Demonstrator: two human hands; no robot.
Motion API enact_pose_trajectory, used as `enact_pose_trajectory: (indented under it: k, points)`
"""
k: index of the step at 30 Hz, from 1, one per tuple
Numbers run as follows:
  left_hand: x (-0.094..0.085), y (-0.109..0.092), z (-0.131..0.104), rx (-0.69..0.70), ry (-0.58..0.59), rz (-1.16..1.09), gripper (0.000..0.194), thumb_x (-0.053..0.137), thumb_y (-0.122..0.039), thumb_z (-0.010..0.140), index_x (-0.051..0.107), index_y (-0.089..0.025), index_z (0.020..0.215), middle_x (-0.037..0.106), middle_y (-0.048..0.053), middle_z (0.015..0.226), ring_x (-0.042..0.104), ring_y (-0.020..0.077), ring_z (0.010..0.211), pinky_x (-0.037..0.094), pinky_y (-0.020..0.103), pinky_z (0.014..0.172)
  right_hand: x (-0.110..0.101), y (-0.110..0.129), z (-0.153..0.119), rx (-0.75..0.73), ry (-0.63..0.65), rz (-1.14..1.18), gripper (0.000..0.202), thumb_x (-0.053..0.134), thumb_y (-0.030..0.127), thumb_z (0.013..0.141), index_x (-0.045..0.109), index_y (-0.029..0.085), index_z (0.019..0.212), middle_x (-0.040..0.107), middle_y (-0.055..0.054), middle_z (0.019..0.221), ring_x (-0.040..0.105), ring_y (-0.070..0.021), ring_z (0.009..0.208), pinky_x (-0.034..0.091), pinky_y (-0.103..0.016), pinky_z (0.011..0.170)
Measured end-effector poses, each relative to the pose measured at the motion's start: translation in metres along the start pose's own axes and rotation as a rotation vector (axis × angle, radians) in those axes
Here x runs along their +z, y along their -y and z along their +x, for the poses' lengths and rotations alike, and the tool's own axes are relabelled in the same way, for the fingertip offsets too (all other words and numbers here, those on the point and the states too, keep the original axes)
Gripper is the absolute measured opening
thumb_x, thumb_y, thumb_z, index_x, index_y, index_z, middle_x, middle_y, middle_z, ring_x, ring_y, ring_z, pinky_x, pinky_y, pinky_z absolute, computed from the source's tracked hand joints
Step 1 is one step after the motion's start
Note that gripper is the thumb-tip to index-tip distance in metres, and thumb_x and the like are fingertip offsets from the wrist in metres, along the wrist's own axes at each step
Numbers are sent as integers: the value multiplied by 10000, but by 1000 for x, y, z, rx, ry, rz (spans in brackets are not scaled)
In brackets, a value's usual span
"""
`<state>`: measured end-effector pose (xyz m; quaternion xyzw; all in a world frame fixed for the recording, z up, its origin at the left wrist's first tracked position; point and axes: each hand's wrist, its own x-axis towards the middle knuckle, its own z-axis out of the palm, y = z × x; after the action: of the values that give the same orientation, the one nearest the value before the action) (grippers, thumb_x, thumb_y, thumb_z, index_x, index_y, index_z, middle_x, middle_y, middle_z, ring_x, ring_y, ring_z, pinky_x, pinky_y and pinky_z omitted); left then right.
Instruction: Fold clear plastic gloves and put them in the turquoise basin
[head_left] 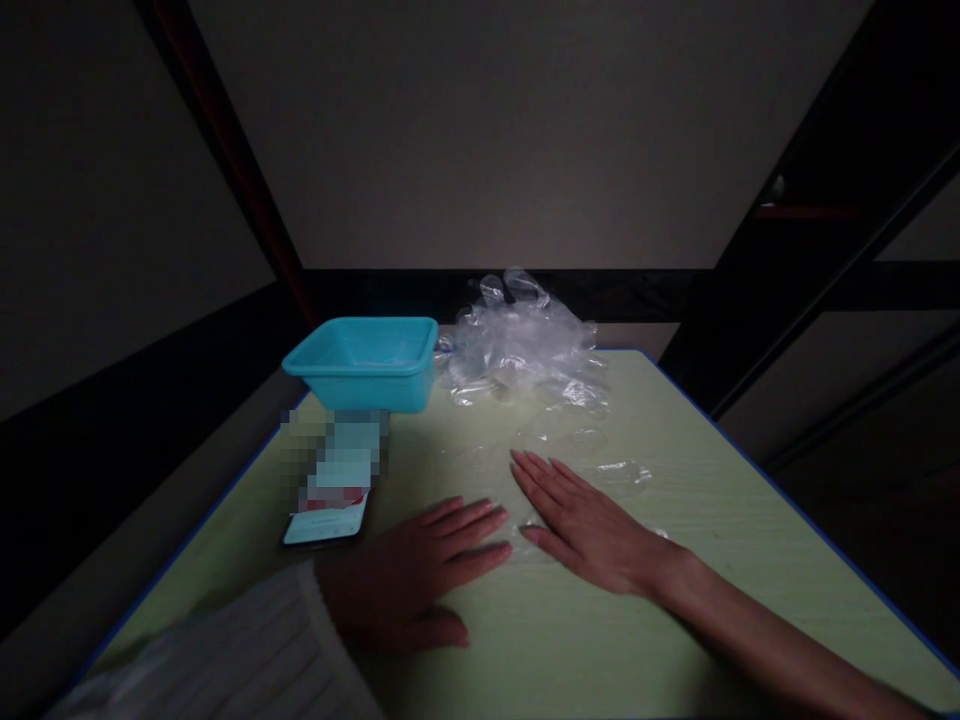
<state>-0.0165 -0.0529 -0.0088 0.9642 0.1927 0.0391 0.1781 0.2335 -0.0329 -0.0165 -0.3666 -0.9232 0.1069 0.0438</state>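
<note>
My right hand point(589, 525) lies flat, palm down, with its fingers stretched out over a clear plastic disposable glove point(619, 472). The glove is spread on the table, and part of it is hidden beneath that hand. My left hand point(420, 575), below a light knitted sleeve, is open with its thumb apart. Its fingertips come close to the glove's near edge; whether they touch it I cannot tell. Farther back, several more clear plastic gloves form a loose, crumpled heap point(525, 345).
A turquoise plastic basin point(367, 392) stands at the back left. In front of it lies a phone point(326, 525) with a lit screen, partly blurred. The pale green table point(750, 560) has a blue edge, with a wall panel point(510, 140) behind it.
</note>
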Motion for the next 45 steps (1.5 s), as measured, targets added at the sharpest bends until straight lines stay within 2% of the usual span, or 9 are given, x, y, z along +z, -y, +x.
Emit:
enact_pose_trajectory:
  k: [4,11,15,23,28,33,38,41,45]
  points:
    - [1,0,-1,-10,-18,1,670,405,-547,888,203,-220,1436,156,122,1503,166,297,1374,177,475,1099,4,-2,-1,1,-28,1,613,276,458,949,210,88,1433,151,-161,1480,114,-245,1372,198,-472,1112]
    - [-1,-1,1,1,-12,-9,663,425,-536,884,229,-214,1430,175,131,1498,163,321,1370,175,503,1092,4,-3,-1,29,-28,-38,637,271,496,941,218,93,1432,174,-149,1483,99,-247,1372,186,-457,1119]
    - [-1,-1,1,-9,13,6,668,422,-536,886,219,-212,1433,159,136,1501,153,315,1373,163,497,1096,3,-1,-1,33,9,-39,660,267,504,939,220,60,1426,155,-169,1482,92,-263,1373,183,-474,1115]
    - [1,-1,-1,-5,-25,14,671,423,-547,881,216,-228,1433,149,137,1502,181,313,1367,186,488,1092,1,-4,-2,1,-46,-9,671,267,526,931,198,89,1436,162,-160,1484,116,-260,1375,206,-480,1108]
    - [4,4,-3,2,-125,26,701,378,-580,881,163,-221,1444,184,139,1500,203,312,1362,174,490,1098,-5,-11,-4,18,-99,-38,653,275,517,933,209,108,1437,187,-155,1481,150,-263,1370,223,-488,1100]
    - [8,15,-8,-52,-227,56,657,328,-517,923,67,-226,1451,241,124,1489,212,290,1362,149,492,1108,-3,-16,-5,64,-65,-56,682,268,552,921,252,90,1423,206,-171,1471,158,-264,1364,239,-472,1097]
    - [8,16,-8,-68,-213,53,639,358,-469,930,81,-214,1446,357,133,1432,287,280,1332,173,499,1099,-4,-16,-6,70,-43,-54,700,264,556,919,281,54,1408,218,-190,1461,188,-281,1356,255,-470,1091]
    - [7,14,-7,-71,-198,37,622,355,-470,929,121,-205,1441,369,136,1426,303,283,1324,170,498,1100,-5,-17,-8,65,-29,-58,725,282,569,910,278,40,1407,224,-201,1457,209,-294,1350,265,-470,1088]
    - [6,11,-6,-32,-185,30,621,327,-497,930,124,-211,1442,367,129,1429,305,279,1324,152,499,1104,-7,-20,-14,38,-41,-41,731,315,597,888,304,82,1405,263,-193,1451,253,-302,1339,298,-474,1070]
